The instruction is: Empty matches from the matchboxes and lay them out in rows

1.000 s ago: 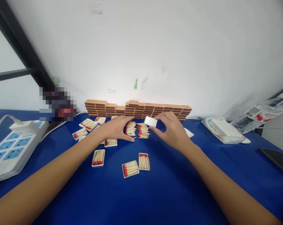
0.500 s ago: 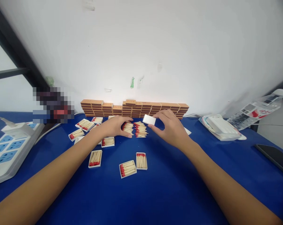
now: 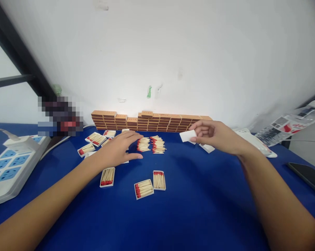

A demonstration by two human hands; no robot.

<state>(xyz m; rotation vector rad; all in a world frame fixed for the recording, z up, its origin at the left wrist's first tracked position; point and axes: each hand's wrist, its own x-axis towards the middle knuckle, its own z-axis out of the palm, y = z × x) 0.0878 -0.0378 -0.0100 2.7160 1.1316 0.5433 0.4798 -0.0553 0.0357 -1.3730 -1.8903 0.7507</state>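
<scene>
Blue tabletop (image 3: pixel 189 212) against a white wall (image 3: pixel 212 55). Holding a tray (image 3: pixel 187 136) clamped in the right hand (image 3: pixel 212 134), right of the loose matches (image 3: pixel 158 144); best to pinch its edges lightly. Holding the left hand (image 3: pixel 117 149) beside them, thumb and fingers apart; best to nudge none.

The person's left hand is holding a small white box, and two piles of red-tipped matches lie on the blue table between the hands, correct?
Not quite: the right hand holds the small white box, not the left hand, as the head view shows. The two piles of matches do lie on the blue table between the hands.
</scene>
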